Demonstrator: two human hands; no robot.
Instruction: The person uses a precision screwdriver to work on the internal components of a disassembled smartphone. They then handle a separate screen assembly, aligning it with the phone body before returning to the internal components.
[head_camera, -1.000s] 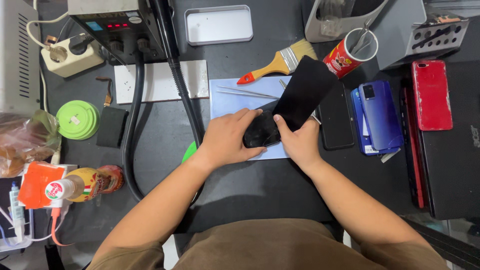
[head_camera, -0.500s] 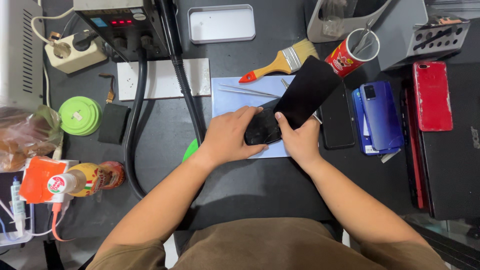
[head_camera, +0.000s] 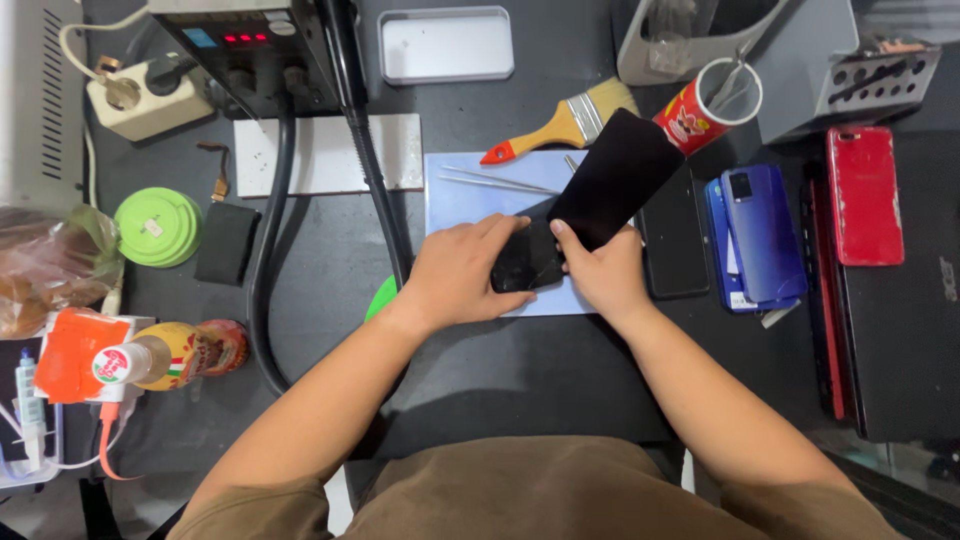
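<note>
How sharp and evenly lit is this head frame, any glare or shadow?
Head view: sharp around both hands, left hand and right hand; the black phone they hold shows faint sheen, no strong glare; soft shadow under the forearms; light is even; the frame's edges look slightly stretched.

We see a dark counter (head_camera: 500, 390) that fills almost the whole view. The top is black and flat, and soft light falls on it from above, so the shadows are faint. A light blue mat (head_camera: 470, 195) lies in the middle of the counter, and a white tile (head_camera: 320, 155) lies just beside it on the left. At the far left edge stands a white box with slits (head_camera: 35, 95). We cannot see any walls, windows or floor clearly.
</note>
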